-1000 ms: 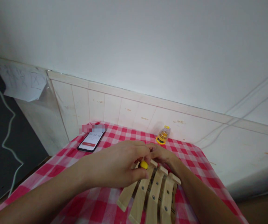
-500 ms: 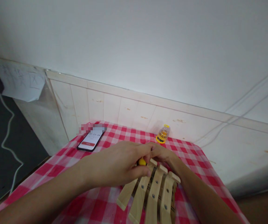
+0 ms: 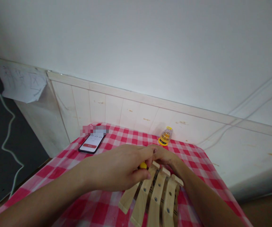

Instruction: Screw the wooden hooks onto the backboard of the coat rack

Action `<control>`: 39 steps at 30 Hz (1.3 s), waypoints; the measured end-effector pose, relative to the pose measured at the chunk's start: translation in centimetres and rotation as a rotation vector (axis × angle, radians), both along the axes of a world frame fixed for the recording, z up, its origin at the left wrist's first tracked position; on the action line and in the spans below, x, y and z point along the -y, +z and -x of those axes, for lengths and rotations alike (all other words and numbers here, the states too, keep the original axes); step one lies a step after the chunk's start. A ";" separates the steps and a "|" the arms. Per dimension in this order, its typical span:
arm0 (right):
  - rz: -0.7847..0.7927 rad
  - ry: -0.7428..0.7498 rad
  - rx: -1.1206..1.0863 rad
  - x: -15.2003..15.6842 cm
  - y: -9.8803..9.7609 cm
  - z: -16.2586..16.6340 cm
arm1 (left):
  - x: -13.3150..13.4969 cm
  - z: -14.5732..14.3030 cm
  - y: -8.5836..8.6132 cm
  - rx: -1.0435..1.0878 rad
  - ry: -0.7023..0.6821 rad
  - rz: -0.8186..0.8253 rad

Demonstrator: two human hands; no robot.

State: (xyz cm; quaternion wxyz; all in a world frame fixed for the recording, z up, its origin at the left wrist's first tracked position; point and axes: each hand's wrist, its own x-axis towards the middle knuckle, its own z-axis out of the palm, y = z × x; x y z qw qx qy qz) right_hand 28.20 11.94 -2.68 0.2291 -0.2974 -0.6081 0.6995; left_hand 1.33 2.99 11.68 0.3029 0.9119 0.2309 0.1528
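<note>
My left hand (image 3: pixel 128 162) is closed around a screwdriver, and only its rounded yellow handle end (image 3: pixel 142 165) shows between thumb and fingers. Its tip is hidden. Below lies a pale wooden slatted piece (image 3: pixel 158 197), made of several bent slats fixed with round screw heads. My right hand (image 3: pixel 163 154) curls over the far end of this piece, its fingers meeting the left fingers. What the right fingertips press on is mostly hidden behind the left hand.
A red and white checked cloth (image 3: pixel 126 132) covers the table. On its far left lies a phone (image 3: pixel 92 142) showing a timer. By the wall stands a clear cone-shaped bit case (image 3: pixel 166 136) with yellow ends. A white cable (image 3: pixel 8 123) hangs at the left.
My left hand has shifted very slightly left, the thumb and yellow handle end with it. My right hand and the wooden piece stay where they were.
</note>
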 end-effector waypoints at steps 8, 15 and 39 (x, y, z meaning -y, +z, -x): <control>-0.009 0.014 -0.002 -0.1 -0.3 0.0 | 0.0 0.1 0.2 0.003 -0.003 0.014; -0.016 0.001 0.010 0.3 0.3 0.3 | 0.0 0.1 0.1 0.025 -0.009 -0.019; -0.033 -0.016 0.044 1.3 2.0 0.6 | -0.3 -1.1 -1.0 0.034 0.005 -0.174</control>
